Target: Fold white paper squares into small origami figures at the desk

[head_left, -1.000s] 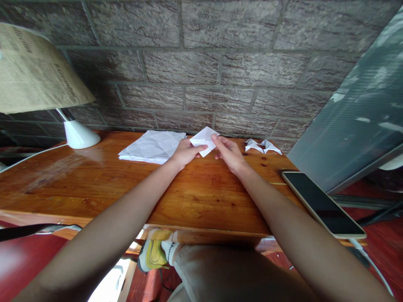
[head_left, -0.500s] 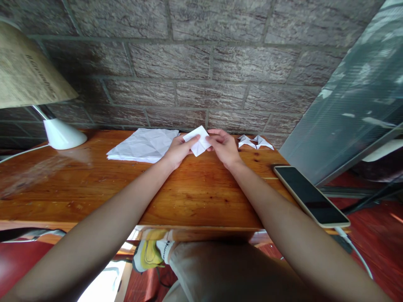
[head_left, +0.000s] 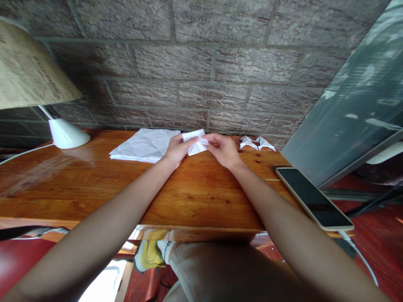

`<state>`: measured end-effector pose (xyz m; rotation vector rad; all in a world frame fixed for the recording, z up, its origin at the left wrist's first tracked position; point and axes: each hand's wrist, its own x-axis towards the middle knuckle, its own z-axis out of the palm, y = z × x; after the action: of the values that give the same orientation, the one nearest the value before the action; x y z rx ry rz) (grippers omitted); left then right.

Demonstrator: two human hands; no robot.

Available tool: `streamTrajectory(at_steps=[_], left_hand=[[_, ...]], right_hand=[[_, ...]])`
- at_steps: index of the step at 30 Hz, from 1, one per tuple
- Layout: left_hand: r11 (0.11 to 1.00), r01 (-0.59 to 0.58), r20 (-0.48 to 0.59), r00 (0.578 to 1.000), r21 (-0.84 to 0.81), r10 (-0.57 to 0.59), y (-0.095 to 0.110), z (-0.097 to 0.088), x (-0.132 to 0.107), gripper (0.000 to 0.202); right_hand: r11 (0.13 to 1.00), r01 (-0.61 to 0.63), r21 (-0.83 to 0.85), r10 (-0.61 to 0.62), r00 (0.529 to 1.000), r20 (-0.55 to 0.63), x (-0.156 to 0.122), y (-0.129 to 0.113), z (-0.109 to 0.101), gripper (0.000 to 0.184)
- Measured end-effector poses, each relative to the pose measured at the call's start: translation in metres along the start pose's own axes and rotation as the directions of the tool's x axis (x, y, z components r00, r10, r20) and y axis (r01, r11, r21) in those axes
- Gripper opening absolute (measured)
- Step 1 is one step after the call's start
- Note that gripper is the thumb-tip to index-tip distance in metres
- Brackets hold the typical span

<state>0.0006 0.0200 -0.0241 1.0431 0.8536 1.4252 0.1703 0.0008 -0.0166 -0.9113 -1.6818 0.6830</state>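
Note:
A small folded square of white paper is held above the wooden table, with crease lines on its face. My left hand grips its left side, thumb on top and fingers behind. At the right edge, my right hand pinches a flap between thumb and forefinger. To the left lies a stack of creased white sheets. Two folded white paper pieces stand to the right, beyond my right hand.
A lamp with a white base and printed shade stands at the far left. A phone with a white cable rests at the table's right edge. A brick wall rises behind the table.
The paper has turned from a diamond stance to a flatter one, and a flap at its right now stands out. My right fingers have moved from its face to that edge.

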Motion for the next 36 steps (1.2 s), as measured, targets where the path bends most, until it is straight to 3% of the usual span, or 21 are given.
streamTrajectory(at_steps=[13,18,22,26,30,32,36], left_hand=[[0.999,0.001,0.05,0.999,-0.035,0.001,0.0029,0.0038,-0.0054,0.053],[0.999,-0.025,0.129,0.991,-0.027,0.028,0.0045,0.0049,-0.0071,0.049],[0.999,-0.026,0.189,0.982,0.019,0.022,0.0057,0.0061,-0.0077,0.044],[0.993,-0.036,0.208,0.978,0.112,0.012,0.0052,0.0048,-0.0071,0.039],[0.947,-0.187,0.211,0.968,0.26,0.133,0.0036,0.0019,-0.0061,0.05],[0.905,-0.291,0.261,0.941,0.311,0.213,0.0031,0.0012,-0.0057,0.055],[0.822,-0.443,0.366,0.876,0.359,0.313,0.0015,0.0014,-0.0054,0.044]], right_hand=[[0.999,0.028,-0.034,-0.03,0.998,-0.054,0.0028,0.0019,-0.006,0.024],[0.995,-0.05,0.083,0.052,0.998,-0.018,0.0022,-0.0034,-0.0051,0.029],[0.964,-0.108,0.242,0.131,0.988,-0.079,0.003,-0.0041,-0.0023,0.034],[0.969,-0.107,0.224,0.137,0.983,-0.125,0.0041,-0.0003,-0.0003,0.036],[0.992,-0.074,0.105,0.091,0.983,-0.16,0.0044,0.0032,-0.001,0.037],[0.996,-0.064,0.056,0.073,0.982,-0.174,0.0047,0.0034,-0.0023,0.039],[0.999,-0.053,-0.013,0.049,0.976,-0.215,0.0051,0.0017,-0.0043,0.043]])
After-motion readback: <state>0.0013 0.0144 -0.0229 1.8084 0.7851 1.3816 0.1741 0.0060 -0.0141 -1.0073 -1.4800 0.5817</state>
